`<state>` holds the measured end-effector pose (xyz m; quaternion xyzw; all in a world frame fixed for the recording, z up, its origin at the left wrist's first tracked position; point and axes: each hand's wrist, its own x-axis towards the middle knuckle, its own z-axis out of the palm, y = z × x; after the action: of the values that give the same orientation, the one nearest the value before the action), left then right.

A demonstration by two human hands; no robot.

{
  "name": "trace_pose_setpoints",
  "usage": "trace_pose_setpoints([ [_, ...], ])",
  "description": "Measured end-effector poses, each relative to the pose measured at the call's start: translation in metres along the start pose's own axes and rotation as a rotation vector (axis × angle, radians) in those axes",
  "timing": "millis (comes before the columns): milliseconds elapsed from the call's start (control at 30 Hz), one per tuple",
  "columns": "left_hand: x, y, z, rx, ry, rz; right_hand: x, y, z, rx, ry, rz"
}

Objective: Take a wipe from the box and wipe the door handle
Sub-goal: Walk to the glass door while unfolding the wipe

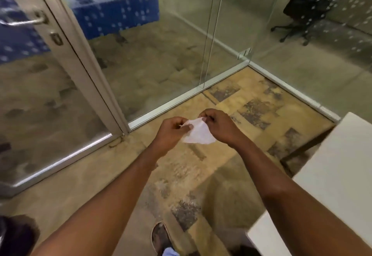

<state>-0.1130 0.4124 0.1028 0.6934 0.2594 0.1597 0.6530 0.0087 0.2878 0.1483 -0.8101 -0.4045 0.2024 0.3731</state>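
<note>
Thin white wipe [198, 133]: soft, crumpled, matt, cloth-like or paper, slightly translucent at the edges.
Curved silver door handle [24, 22]: smooth brushed metal, faint sheen.
Pale door frame [80, 58]: painted or coated metal, smooth, satin.
Clear glass wall panels [181, 34]: glossy, reflective, partly dotted with a frosted pattern.
Tan patterned floor [251, 102]: carpet-like, matt, rough, worn dark patches.
White tabletop [342, 165]: smooth, matt laminate, at right edge.

Both hands [197, 128] on a white wipe [198, 133] — door handle [22, 21] far left
</note>
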Motion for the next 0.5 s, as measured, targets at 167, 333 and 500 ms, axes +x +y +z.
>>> trace_pose_setpoints([
  [167,0.014,0.006,-0.086,-0.334,0.147,-0.161,0.060,-0.050,0.048,-0.035,0.067,-0.092],
  [333,0.028,0.016,-0.149,-0.390,0.305,-0.172,0.107,-0.098,0.092,0.014,0.077,-0.122],
  [500,0.043,0.023,-0.198,-0.279,0.300,-0.080,0.155,-0.133,0.117,0.085,-0.048,-0.117],
])
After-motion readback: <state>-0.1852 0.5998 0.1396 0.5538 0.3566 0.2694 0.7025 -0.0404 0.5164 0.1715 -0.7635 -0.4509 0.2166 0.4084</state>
